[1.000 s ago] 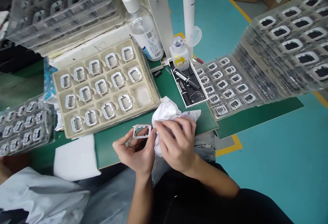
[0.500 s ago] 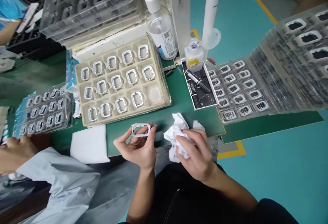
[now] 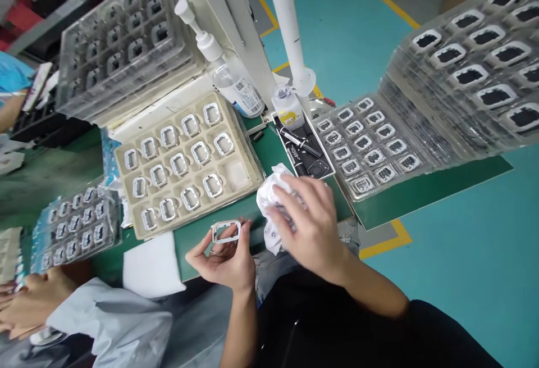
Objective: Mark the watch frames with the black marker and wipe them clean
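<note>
My left hand pinches a small silvery rectangular frame by its edges, just above the near edge of the green mat. My right hand is closed on a crumpled white cloth, a little to the right of the frame and apart from it. Behind the hands lies a beige pulp tray with several of the same frames in its pockets; one pocket at its near right corner is bare.
A pump bottle and a small yellow-labelled bottle stand behind the tray. Clear blister trays of parts lie right, with stacks beyond. A black tray holds pens. White foam pad near left. Another person's hand works at far left.
My right hand with the cloth has risen up and away from my lap, toward the mat's right part. The left hand keeps the frame in place. The view has tilted.
</note>
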`<state>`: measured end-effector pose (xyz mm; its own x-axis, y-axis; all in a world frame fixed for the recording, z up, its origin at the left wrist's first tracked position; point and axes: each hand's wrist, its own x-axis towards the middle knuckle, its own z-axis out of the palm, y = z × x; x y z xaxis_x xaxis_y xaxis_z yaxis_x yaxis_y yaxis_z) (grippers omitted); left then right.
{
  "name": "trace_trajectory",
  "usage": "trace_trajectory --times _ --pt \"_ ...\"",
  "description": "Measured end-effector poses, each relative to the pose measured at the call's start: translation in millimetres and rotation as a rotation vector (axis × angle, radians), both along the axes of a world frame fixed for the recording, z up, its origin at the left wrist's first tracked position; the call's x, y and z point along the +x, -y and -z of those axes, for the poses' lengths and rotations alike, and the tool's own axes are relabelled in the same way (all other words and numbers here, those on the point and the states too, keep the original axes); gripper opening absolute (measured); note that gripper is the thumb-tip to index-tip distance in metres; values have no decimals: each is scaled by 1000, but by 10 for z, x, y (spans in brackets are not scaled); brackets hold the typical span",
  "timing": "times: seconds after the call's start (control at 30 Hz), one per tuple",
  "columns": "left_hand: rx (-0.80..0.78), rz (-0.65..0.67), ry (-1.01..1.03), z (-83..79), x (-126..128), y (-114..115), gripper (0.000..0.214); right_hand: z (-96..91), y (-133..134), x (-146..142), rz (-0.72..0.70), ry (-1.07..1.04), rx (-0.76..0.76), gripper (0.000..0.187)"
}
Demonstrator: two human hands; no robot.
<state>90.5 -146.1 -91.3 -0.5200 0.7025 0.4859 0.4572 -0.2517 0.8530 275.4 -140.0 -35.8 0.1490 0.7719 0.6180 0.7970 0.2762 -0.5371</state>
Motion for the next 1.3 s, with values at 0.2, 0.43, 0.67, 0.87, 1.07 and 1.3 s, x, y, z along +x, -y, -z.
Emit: trace_trajectory --times 0.2,0.43,0.67,0.87,1.07,1.3 --pt "-3 22 -18 40 24 16 69 29 -631 472 184 344 -262 30" --pt "32 70 14 116 21 68 66 63 -569 545 85 233 -249 21" --pt "58 158 47 166 88 81 60 130 -664 637 49 283 -254 15" --pt "38 195 27 179 220 58 55 74 -555 725 -27 204 100 9" --pt "78 212 12 155 279 -16 56 5 -188 488 -403 171 123 26" --pt "73 256 95 125 296 -16 55 249 -1 316 -322 313 95 33"
